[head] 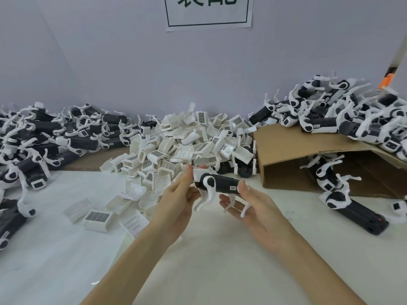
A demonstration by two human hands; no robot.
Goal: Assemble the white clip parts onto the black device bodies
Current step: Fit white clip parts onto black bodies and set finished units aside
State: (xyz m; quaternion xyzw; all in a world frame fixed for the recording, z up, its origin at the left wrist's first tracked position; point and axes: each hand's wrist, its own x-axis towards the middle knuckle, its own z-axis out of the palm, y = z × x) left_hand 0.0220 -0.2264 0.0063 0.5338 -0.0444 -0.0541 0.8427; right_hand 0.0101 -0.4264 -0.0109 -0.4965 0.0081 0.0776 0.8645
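A black body is held level above the white bench, between the two hands, with its long axis running left to right. The left hand has its fingers stretched up along the body's left end, where a white clip sits; the thumb and fingertips pinch that end. The right hand lies palm up under the body's right end, with the thumb tip pressed against the end face beside a small label and the other fingers loosely spread below. White legs hang down from the body between the two palms, and one thin leg rests across the right fingers.

Just behind the hands a heap of loose white clips covers the middle of the bench, some showing a gridded label. A few clips lie apart to the left, near the left forearm. On the far left is a pile of bodies, black with white legs. To the right stands a cardboard box on its side, open toward the person, with another pile on top of it and a few pieces inside. One more body lies on the bench to the right, well apart from the right hand. A paper sign hangs on the wall behind.
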